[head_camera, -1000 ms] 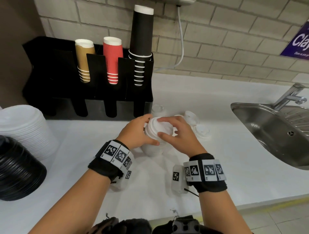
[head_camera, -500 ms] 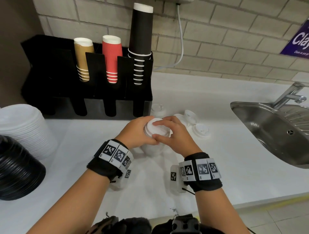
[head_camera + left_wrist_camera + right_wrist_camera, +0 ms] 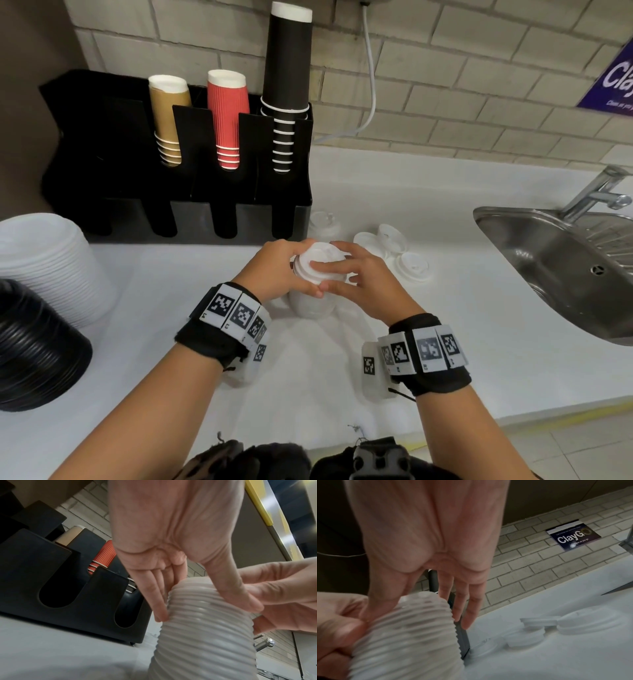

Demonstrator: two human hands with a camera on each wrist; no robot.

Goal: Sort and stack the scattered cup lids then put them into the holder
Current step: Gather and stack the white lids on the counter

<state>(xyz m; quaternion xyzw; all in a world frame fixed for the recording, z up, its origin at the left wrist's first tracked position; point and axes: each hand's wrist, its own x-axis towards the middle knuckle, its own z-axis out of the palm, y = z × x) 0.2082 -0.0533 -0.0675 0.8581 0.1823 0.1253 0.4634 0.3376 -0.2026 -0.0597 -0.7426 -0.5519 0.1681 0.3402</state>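
A tall stack of white cup lids (image 3: 313, 303) stands on the white counter (image 3: 479, 342) in front of the black holder (image 3: 239, 219). My left hand (image 3: 274, 270) grips the stack's top from the left, thumb and fingers on its ribbed side (image 3: 202, 628). My right hand (image 3: 356, 277) holds the same top from the right, with a finger across the topmost lid (image 3: 320, 255) and the thumb on the near side. Several loose white lids (image 3: 414, 269) lie to the right of the stack (image 3: 412, 635), and one lid (image 3: 322, 221) sits by the holder's corner.
The holder carries brown cups (image 3: 168, 113), red cups (image 3: 227, 113) and a tall column of black cups (image 3: 287, 68). Large stacks of white lids (image 3: 41, 260) and black lids (image 3: 34, 346) fill the left edge. A steel sink (image 3: 561, 274) and tap (image 3: 596, 192) are at right.
Both hands stay on the stack's top. My right hand's fingers have shifted further across the topmost lid. The stack has not moved.
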